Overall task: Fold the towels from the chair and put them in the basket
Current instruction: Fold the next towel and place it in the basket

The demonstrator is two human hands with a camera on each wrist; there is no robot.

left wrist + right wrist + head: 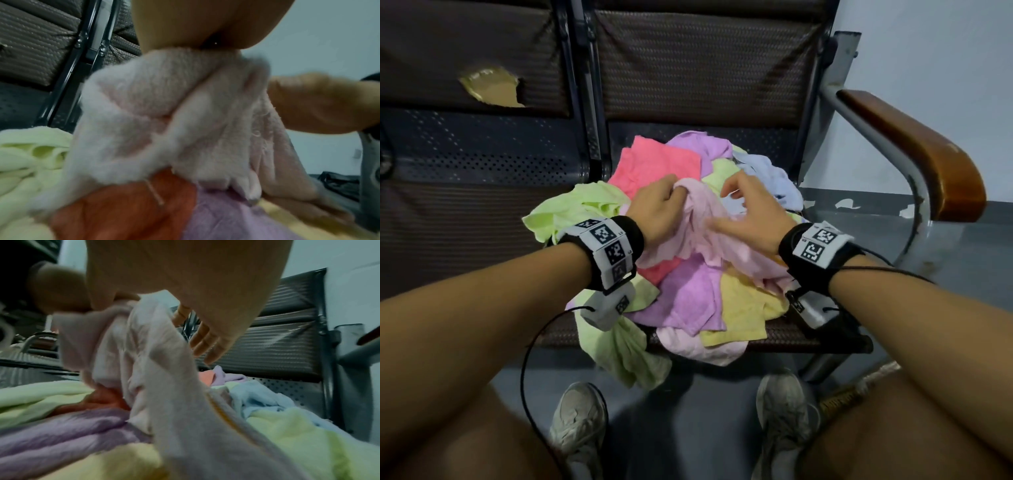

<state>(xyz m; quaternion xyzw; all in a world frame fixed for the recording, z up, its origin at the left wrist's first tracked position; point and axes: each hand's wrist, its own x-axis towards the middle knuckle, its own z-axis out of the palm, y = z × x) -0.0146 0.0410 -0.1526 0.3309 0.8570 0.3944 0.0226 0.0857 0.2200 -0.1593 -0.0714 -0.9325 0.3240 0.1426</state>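
Note:
A heap of small towels (pixel 688 291) in green, coral, purple, yellow, blue and pink covers the chair seat (pixel 784 334). On top lies a pale pink towel (pixel 709 236) (pixel 154 113) (pixel 148 361). My left hand (pixel 657 209) (pixel 185 21) grips one bunched end of it and lifts that end slightly off the heap. My right hand (pixel 753 212) (pixel 185 272) hovers just to its right, with the thumb lying on the pink cloth and the fingers (pixel 205 340) loosely bent above the pile, closed on nothing. The rest of the pink towel trails down toward the seat's front.
A wooden armrest (pixel 914 147) on a metal frame bounds the seat on the right. A second seat (pixel 465 222) adjoins on the left. A green towel (pixel 626 353) hangs over the front edge above my shoes. A woven basket rim (pixel 839 399) shows by my right knee.

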